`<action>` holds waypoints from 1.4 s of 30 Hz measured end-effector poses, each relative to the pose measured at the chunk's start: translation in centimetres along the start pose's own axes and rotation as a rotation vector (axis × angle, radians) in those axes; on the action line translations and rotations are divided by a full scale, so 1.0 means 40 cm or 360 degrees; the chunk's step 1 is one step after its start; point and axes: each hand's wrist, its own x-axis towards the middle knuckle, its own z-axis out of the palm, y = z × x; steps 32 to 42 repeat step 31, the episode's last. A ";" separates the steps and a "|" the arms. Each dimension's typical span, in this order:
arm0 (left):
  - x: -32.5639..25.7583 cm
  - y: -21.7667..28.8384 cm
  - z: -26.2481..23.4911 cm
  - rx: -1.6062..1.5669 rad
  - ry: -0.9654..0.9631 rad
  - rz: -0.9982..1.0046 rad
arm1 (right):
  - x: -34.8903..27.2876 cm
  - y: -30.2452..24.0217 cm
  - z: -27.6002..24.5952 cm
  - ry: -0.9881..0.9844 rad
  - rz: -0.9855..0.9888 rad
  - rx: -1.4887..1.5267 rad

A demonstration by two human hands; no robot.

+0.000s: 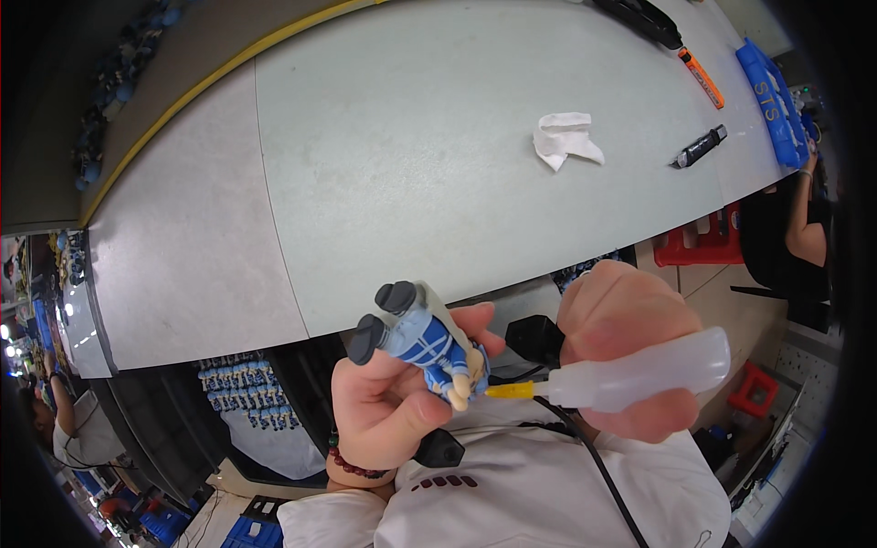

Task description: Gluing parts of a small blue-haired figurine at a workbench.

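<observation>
Pinched in my left hand [370,425] is a small figurine [425,342] in blue clothes with dark shoes, tilted so that its shoes point up and to the left. My right hand [621,310] is closed around a translucent white squeeze bottle [649,373], held nearly level. The bottle's yellow nozzle [512,390] points left, its tip at the figurine's lower end; whether it touches is too fine to tell. Fingers partly cover the figurine's upper body and head. Both hands are in front of the table's near edge.
On the pale table [411,173] lie a crumpled white tissue [566,140], a black pen-like tool [700,146] and an orange stick-like item [702,79]. A blue tray [772,105] sits far right, beside a seated person [806,219]. Several blue figurines [247,391] stand below the table's edge.
</observation>
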 end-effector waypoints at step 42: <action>0.026 0.002 0.039 0.0185 0.0292 0.0060 | 0.004 -0.027 -0.067 0.0471 -0.0261 0.0290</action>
